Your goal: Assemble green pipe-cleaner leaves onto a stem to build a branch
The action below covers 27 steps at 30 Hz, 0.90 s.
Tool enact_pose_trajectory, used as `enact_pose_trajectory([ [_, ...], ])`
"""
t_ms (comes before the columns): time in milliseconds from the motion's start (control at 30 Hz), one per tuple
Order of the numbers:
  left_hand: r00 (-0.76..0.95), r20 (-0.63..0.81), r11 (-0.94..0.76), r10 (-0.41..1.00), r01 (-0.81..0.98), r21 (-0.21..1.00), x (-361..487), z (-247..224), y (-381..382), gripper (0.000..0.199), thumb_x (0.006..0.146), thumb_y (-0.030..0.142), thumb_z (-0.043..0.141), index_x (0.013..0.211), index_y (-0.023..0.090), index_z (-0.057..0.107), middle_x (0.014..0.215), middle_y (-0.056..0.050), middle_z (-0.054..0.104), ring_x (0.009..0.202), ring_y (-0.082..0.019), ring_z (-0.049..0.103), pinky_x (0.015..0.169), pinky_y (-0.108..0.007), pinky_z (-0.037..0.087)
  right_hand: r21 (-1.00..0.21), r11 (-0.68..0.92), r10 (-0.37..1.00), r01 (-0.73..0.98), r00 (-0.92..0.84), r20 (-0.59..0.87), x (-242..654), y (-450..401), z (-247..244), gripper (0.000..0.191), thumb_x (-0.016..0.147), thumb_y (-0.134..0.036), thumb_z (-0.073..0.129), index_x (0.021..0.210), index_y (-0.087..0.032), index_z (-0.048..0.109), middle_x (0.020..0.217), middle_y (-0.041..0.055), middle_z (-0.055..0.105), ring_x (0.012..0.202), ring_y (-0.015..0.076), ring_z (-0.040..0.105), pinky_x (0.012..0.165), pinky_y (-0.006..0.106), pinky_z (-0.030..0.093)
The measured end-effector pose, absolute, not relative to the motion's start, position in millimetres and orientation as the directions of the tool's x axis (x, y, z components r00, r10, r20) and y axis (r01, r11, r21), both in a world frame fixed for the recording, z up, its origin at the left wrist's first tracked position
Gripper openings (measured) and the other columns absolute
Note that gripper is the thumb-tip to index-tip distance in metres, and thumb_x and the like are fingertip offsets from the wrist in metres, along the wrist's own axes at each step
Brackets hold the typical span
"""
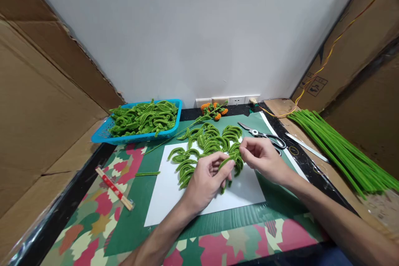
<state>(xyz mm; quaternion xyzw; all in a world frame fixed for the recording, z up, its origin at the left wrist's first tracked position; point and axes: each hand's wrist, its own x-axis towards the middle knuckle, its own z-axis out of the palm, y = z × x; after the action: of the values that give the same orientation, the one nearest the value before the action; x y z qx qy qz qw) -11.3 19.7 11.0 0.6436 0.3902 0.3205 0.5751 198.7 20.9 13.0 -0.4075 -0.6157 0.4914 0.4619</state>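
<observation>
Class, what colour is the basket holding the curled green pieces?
The basket is bright blue, seen best in the head view.

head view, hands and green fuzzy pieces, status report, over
Left hand pinching a curved green piece. Right hand close beside, its grip unclear. Loose green pieces mostly over white sheet. Scissors lying just beyond right hand.
</observation>
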Motion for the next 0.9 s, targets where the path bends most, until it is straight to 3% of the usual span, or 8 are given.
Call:
enact_pose_trajectory([
  [100,0.543,-0.081,0.086,0.836,0.017,0.996,-9.9,7.9,20.8,0.038,0.105,0.049,0.059,0.093,0.014,0.066,0.072,-0.004,0.072,0.051,-0.009,0.052,0.050,-0.022,0.036,-0.945,0.304,0.950,0.123,-0.116,0.291,203.7,20.2,15.6,0.035,0.098,-0.043,0.070,0.075,-0.019,0.058,0.062,-0.0055,0.047,0.055,0.0090,0.038,0.049,0.022,0.030],
  [167,0.556,-0.080,0.113,0.827,-0.025,0.993,-7.0,6.8,19.8,0.038,0.105,0.048,0.061,0.095,0.012,0.068,0.075,-0.007,0.075,0.048,-0.007,0.050,0.048,-0.021,0.033,-0.945,0.317,0.947,0.080,-0.072,0.312,204.8,20.2,14.6,0.037,0.100,-0.046,0.069,0.077,-0.020,0.059,0.060,-0.0056,0.049,0.051,0.0091,0.040,0.049,0.022,0.034],
  [367,0.540,-0.084,0.175,0.838,-0.120,0.977,2.3,4.6,14.3,0.036,0.102,0.049,0.065,0.096,0.013,0.064,0.080,-0.011,0.080,0.042,-0.005,0.050,0.043,-0.018,0.027,-0.972,0.182,0.971,-0.148,-0.128,0.201,191.1,19.0,5.4,0.037,0.097,-0.055,0.072,0.090,-0.018,0.073,0.065,0.0001,0.068,0.049,0.0138,0.062,0.047,0.025,0.051],
  [600,0.529,-0.159,0.199,0.834,-0.018,0.980,0.6,6.4,9.8,0.045,0.100,0.055,0.064,0.084,0.013,0.064,0.064,-0.008,0.075,0.036,-0.005,0.048,0.038,-0.017,0.027,-0.945,0.323,0.946,0.053,-0.046,0.320,182.2,12.9,-0.6,0.028,0.102,-0.038,0.067,0.107,-0.015,0.082,0.084,0.0067,0.081,0.063,0.0164,0.073,0.060,0.026,0.060],
  [767,0.488,-0.147,0.141,0.860,0.049,0.989,-1.3,6.5,6.4,0.048,0.099,0.056,0.067,0.078,0.013,0.065,0.055,-0.004,0.069,0.034,-0.003,0.039,0.037,-0.016,0.024,-0.759,0.585,0.807,0.286,-0.119,0.578,187.8,12.8,-3.0,0.026,0.098,-0.017,0.064,0.116,-0.018,0.083,0.099,0.0082,0.086,0.079,0.0194,0.082,0.073,0.026,0.063],
  [833,0.470,-0.141,0.141,0.871,0.035,0.989,-0.6,5.2,5.9,0.047,0.098,0.056,0.068,0.080,0.013,0.065,0.056,-0.004,0.069,0.033,-0.003,0.040,0.037,-0.016,0.023,-0.784,0.565,0.823,0.258,-0.100,0.559,187.3,14.0,-1.1,0.027,0.098,-0.018,0.065,0.119,-0.019,0.083,0.103,0.0090,0.086,0.083,0.0202,0.082,0.074,0.027,0.064],
  [900,0.463,-0.137,0.147,0.876,0.013,0.989,0.8,3.7,5.4,0.047,0.099,0.056,0.068,0.082,0.013,0.065,0.058,-0.004,0.070,0.033,-0.003,0.041,0.037,-0.015,0.024,-0.883,0.448,0.894,0.136,-0.074,0.442,185.5,15.5,2.1,0.029,0.099,-0.026,0.068,0.124,-0.018,0.081,0.100,0.0092,0.086,0.075,0.0194,0.081,0.068,0.027,0.064],
])
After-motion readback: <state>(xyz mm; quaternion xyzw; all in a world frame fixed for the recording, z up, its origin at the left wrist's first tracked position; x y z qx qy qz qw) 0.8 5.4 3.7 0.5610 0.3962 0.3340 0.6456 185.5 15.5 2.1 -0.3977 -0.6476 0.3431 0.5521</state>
